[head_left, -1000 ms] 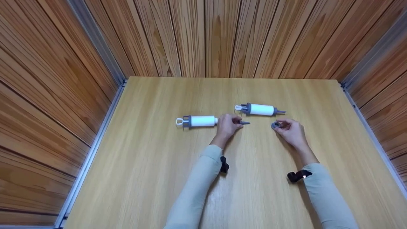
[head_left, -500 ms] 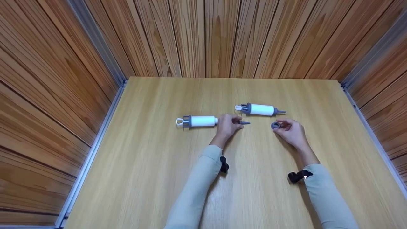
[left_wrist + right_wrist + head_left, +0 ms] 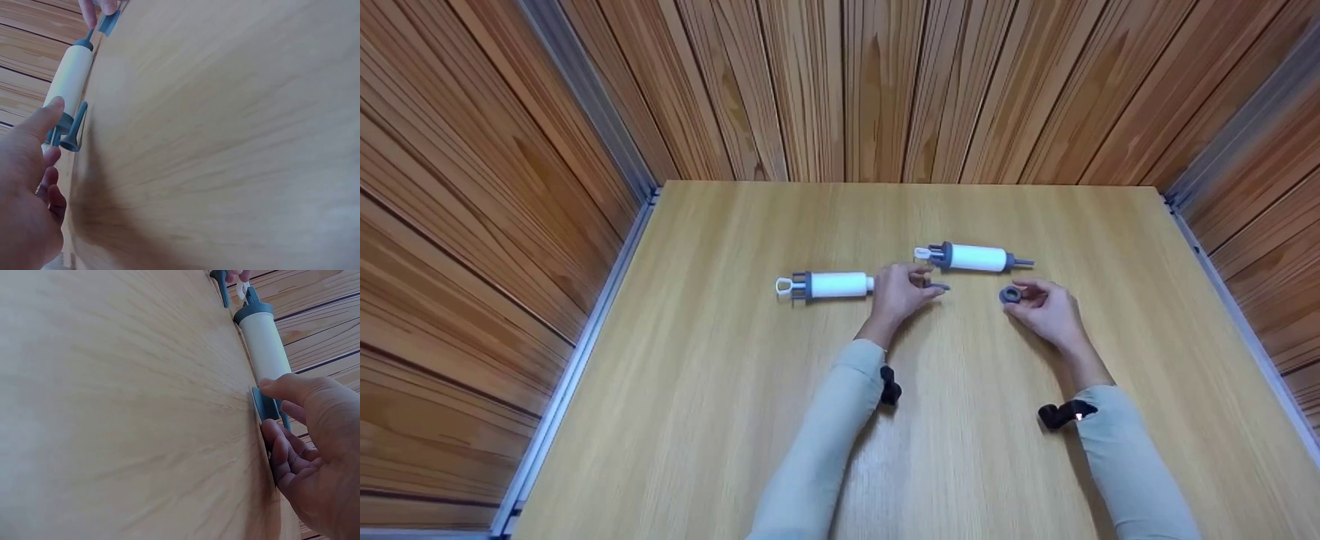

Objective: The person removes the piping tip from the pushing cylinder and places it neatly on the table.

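My left hand hovers by a small grey flared nozzle on the table. In the left wrist view its thumb and fingers are spread apart, with the nozzle beyond them. Left of this hand lies a large syringe-like tool with a white barrel, grey collar and white loop handle; its right end is partly hidden by the hand. My right hand pinches a grey ring-shaped cap between thumb and curled fingers, low at the table surface. In the right wrist view the cap is partly covered by the fingers.
A second syringe-like tool, with a grey nozzle fitted at its right end, lies behind both hands. The wooden table is bordered by plank-patterned walls and metal rails.
My left thumb and fingers have spread and let go of the nozzle, which stays on the table. The right hand stays nearly still at the ring-shaped cap.
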Demonstrator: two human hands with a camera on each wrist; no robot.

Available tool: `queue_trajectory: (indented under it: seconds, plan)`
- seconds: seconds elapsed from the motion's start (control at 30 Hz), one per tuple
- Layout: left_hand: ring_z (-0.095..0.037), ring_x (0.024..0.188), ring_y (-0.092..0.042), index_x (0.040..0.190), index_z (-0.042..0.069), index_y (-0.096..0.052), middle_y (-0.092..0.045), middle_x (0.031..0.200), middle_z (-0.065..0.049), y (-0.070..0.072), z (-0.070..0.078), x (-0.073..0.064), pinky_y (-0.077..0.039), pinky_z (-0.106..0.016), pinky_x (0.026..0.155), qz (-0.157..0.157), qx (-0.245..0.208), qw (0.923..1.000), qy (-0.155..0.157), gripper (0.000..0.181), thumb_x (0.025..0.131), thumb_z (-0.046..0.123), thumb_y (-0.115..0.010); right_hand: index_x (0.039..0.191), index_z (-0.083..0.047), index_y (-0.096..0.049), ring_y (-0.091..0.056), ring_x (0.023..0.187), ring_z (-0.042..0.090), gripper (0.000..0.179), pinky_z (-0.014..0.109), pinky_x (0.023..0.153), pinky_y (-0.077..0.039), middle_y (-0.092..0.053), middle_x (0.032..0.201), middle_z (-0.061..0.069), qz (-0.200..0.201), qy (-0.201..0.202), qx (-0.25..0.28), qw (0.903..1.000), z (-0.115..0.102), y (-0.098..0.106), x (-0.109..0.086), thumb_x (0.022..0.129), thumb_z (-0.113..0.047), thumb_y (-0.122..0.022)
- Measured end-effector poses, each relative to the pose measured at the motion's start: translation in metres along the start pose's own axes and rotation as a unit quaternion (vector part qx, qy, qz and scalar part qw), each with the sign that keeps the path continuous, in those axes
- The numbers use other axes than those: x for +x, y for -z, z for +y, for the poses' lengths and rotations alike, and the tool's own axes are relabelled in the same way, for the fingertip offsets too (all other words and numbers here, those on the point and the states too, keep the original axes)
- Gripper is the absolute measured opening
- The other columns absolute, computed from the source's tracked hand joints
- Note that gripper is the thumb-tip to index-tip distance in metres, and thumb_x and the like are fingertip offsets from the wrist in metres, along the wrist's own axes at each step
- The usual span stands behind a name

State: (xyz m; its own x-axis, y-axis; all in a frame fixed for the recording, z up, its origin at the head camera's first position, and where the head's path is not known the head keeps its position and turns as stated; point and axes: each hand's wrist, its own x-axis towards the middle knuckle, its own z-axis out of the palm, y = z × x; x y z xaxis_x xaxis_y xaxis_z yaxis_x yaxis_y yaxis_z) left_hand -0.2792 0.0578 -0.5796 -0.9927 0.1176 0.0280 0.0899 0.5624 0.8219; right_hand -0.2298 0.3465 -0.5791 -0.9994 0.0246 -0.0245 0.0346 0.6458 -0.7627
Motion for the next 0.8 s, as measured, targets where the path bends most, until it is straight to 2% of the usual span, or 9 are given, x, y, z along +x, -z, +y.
queue_trajectory:
  seconds: [0.17,0.33,0.43,0.53,0.8]
  plan:
    - [-0.024,0.12,-0.078,0.131,0.02,-0.085,-0.083,0.136,-0.005,0.001,0.003,0.004,-0.062,-0.04,0.105,0.028,0.003,0.9991,-0.033,0.048,0.087,0.033,-0.099,0.147,0.001,-0.07,-0.059,0.091,0.001,0.055,0.01,0.078,-0.048,-0.072,0.13,0.03,0.013,0.006,0.008,0.9999,-0.001,-0.001,-0.001,0.098,-0.016,-0.087]
    - [-0.027,0.147,-0.065,0.138,0.025,-0.082,-0.074,0.154,-0.003,0.005,0.009,0.007,-0.057,-0.045,0.121,0.037,0.027,0.9978,-0.048,0.055,0.087,0.038,-0.099,0.147,0.001,-0.07,-0.059,0.09,0.001,0.056,0.01,0.077,-0.047,-0.073,0.131,0.03,0.016,0.011,0.008,0.9998,0.0,-0.002,-0.001,0.097,-0.015,-0.088]
    - [-0.025,0.153,-0.06,0.148,0.029,-0.075,-0.069,0.16,0.0,0.008,0.014,0.007,-0.055,-0.045,0.123,0.028,0.051,0.9964,-0.062,0.061,0.091,0.042,-0.096,0.149,0.0,-0.068,-0.059,0.094,0.004,0.057,0.011,0.079,-0.047,-0.072,0.133,0.029,0.006,0.006,0.007,0.9999,0.0,-0.001,-0.001,0.098,-0.017,-0.086]
    - [-0.025,0.158,-0.054,0.155,0.032,-0.069,-0.062,0.168,0.001,0.01,0.019,0.009,-0.051,-0.048,0.128,0.01,0.052,0.9963,-0.067,0.067,0.093,0.042,-0.094,0.152,-0.001,-0.066,-0.059,0.097,0.007,0.058,0.012,0.08,-0.048,-0.07,0.136,0.028,-0.002,0.0,0.011,0.9999,0.002,-0.001,-0.002,0.1,-0.018,-0.085]
    - [-0.029,0.172,-0.037,0.168,0.03,-0.053,-0.043,0.183,-0.002,0.007,0.031,0.017,-0.033,-0.059,0.139,-0.05,0.052,0.9947,-0.073,0.081,0.097,0.037,-0.09,0.158,-0.003,-0.061,-0.059,0.1,0.01,0.062,0.012,0.082,-0.048,-0.068,0.139,0.027,-0.01,-0.002,0.016,0.9998,0.002,0.002,-0.001,0.102,-0.018,-0.083]
